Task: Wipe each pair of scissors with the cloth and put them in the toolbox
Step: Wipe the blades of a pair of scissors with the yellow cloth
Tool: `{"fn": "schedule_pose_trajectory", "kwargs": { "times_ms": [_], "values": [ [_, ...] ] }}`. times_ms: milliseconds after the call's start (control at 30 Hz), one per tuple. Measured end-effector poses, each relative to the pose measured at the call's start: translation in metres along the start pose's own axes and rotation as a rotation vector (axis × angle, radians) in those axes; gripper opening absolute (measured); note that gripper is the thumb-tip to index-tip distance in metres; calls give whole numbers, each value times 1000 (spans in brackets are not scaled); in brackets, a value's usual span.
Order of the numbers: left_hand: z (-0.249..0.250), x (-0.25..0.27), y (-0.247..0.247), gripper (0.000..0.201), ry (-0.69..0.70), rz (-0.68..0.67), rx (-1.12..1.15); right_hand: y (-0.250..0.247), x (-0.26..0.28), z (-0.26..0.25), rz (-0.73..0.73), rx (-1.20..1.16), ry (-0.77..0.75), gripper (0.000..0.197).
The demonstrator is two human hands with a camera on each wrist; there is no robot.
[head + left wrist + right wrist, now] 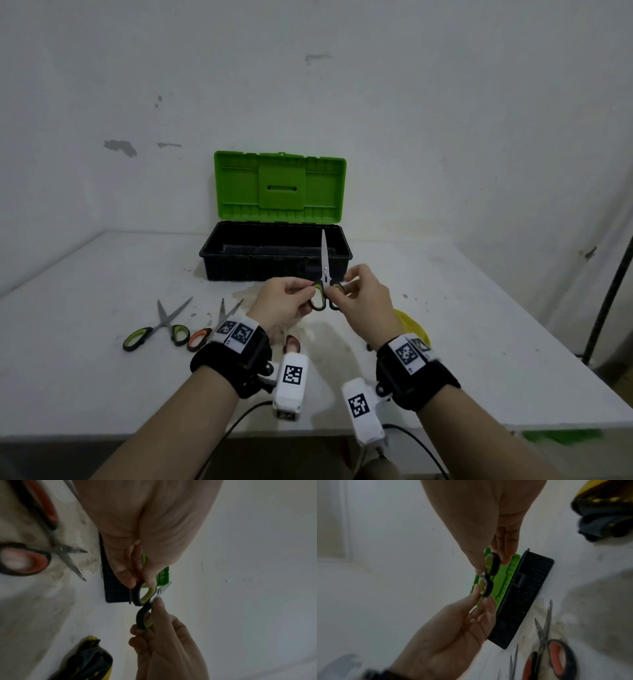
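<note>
Bare table point(479, 342) was seen lower right, scissors point(324, 274) were pinched at both loops by left hand point(284, 301) and right hand point(366, 301), mid-frame, before open toolbox point(274, 260).

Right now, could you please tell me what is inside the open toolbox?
The toolbox looks empty: only its dark floor shows. The front wall and the held scissors hide its near strip, so something flat there cannot be ruled out.

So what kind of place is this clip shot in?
Probably a bare workroom or recording setup, not a home: a plain white table against scuffed, unpainted-looking walls, an open toolbox on it, and both hands wearing wrist cameras.
</note>
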State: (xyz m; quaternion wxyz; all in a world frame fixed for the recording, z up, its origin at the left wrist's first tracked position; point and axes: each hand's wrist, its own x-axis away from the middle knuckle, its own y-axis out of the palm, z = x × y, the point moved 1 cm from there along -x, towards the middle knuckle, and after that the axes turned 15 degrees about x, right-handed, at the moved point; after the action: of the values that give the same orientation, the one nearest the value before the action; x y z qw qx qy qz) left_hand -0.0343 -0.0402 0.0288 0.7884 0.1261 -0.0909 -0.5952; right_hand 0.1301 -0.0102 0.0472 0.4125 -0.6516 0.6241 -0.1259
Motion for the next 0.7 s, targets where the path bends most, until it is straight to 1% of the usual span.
{"fn": "schedule_pose_trajectory", "kwargs": {
  "times_ms": [167, 233, 300, 367, 433, 533, 600, 700],
  "values": [
    [23, -24, 4, 12, 75, 8, -23, 16, -27, -17, 41, 206, -54, 34],
    [30, -33, 5, 13, 107, 5, -55, 21, -42, -22, 46, 244, -70, 41],
    [37, -46, 3, 11, 147, 4, -100, 23, -59, -28, 39, 233, -26, 44],
    [49, -62, -7, 7, 189, 14, -175, 21, -81, -32, 20, 225, 46, 38],
    [62, -85, -31, 12, 229, 61, -249, 20, -110, -32, -14, 243, 102, 36],
    [78, -119, -81, 24, 273, 161, -377, 25, -156, -29, -65, 362, 155, 38],
    [81, -141, -117, 28, 272, 232, -455, 34, -182, -28, -89, 471, 186, 42],
    [79, -163, -166, 41, 233, 330, -520, 59, -213, -24, -160, 552, 216, 43]
  ]
}}
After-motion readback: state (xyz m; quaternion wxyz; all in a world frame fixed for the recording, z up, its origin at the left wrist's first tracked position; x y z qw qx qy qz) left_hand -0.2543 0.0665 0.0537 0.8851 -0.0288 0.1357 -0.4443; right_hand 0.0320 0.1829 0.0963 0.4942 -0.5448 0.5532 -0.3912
